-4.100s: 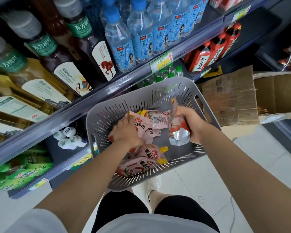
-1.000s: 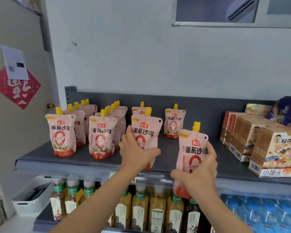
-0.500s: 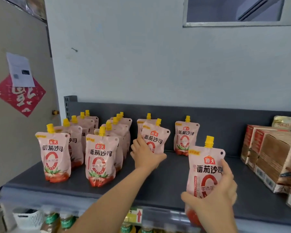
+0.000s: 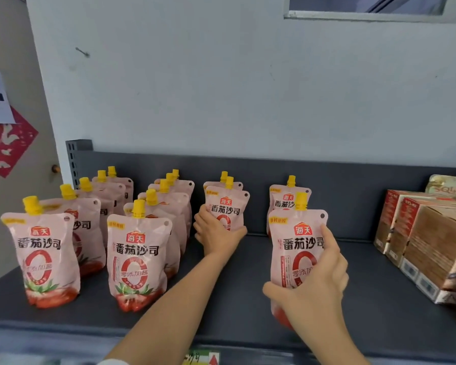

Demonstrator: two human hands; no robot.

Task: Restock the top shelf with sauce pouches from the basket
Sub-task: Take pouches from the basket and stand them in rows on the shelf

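Note:
Several pink tomato sauce pouches with yellow caps stand in rows on the dark top shelf [image 4: 248, 299]. My left hand [image 4: 216, 233] grips an upright pouch [image 4: 228, 206] far back on the shelf, just in front of another pouch. My right hand [image 4: 316, 283] holds a second pouch [image 4: 295, 243] upright over the shelf's front right part, in front of a single standing pouch [image 4: 282, 198]. Whether the held pouch's base touches the shelf is hidden by my hand. The basket is out of view.
Brown and red cartons [image 4: 427, 238] stand in a row at the shelf's right end. Two full pouch rows [image 4: 137, 256] fill the left side. A dark back panel [image 4: 340, 180] closes the shelf behind; a price tag [image 4: 203, 359] sits on the front edge.
Both pouches came up from the basket to the top shelf. In the last second my left hand pushed its pouch further back and my right hand lifted its pouch over the shelf.

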